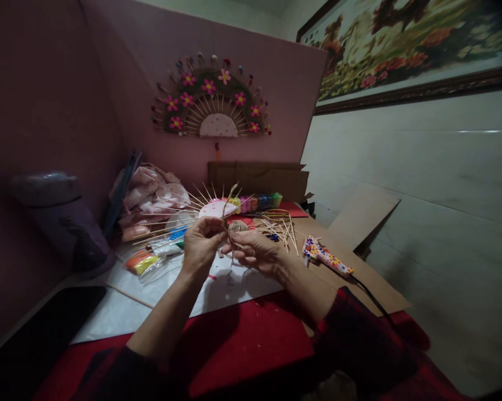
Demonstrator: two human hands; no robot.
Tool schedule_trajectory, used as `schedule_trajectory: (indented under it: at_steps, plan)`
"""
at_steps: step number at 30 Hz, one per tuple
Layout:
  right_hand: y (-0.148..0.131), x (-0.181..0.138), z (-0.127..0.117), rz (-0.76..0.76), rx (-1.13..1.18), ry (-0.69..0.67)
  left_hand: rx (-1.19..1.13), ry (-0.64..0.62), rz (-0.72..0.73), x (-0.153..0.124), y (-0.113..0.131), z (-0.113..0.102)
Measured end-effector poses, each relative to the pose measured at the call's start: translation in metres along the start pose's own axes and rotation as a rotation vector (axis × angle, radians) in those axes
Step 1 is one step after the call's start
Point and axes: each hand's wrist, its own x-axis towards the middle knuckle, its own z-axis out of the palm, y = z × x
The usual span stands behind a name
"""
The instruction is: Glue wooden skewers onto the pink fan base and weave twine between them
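My left hand (200, 245) is closed in a pinch on a strand of jute twine (229, 199) that sticks up from my fingers. My right hand (254, 249) is closed beside it, fingers pinching the same twine just below a small twine ball (238, 226). Behind the hands lies a half-round pink card with wooden skewers fanned out from it (217, 209). Loose wooden skewers (282, 228) lie to the right of my hands.
A patterned glue gun (323, 256) with a black cord lies on brown cardboard (371, 284) at right. Clay packets (144, 262), coloured clay tubs (261, 201), pink cloth (150, 195) and white paper (229, 281) sit around. A finished flower fan (211, 103) hangs on the pink wall.
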Motion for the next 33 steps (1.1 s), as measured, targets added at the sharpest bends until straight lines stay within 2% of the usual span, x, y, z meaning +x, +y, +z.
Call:
schedule_trajectory:
  at_steps: [5, 9, 12, 20, 28, 30, 33]
  plan:
    - [-0.001, -0.001, 0.001, 0.049, 0.073, -0.049, -0.076, -0.065, -0.040, 0.000, -0.002, -0.003]
    - [-0.001, 0.000, 0.000, 0.014, 0.079, -0.113, -0.058, -0.096, -0.125, 0.000, -0.004, -0.004]
    - [-0.002, -0.001, 0.000, 0.006, 0.038, -0.111, -0.025, -0.087, -0.169, -0.001, -0.003, -0.003]
    - [-0.003, -0.006, 0.008, -0.138, -0.251, 0.062, -0.044, -0.039, -0.197, -0.001, 0.001, 0.000]
    - [0.008, 0.002, 0.009, -0.542, -0.807, 0.349, -0.034, 0.022, -0.270, 0.001, -0.008, -0.003]
    - [0.009, 0.003, 0.008, -0.560, -0.828, 0.373, -0.050, 0.013, -0.287, 0.001, -0.008, -0.003]
    - [0.008, 0.004, 0.008, -0.487, -0.693, 0.346, -0.071, -0.008, -0.289, 0.001, -0.006, -0.004]
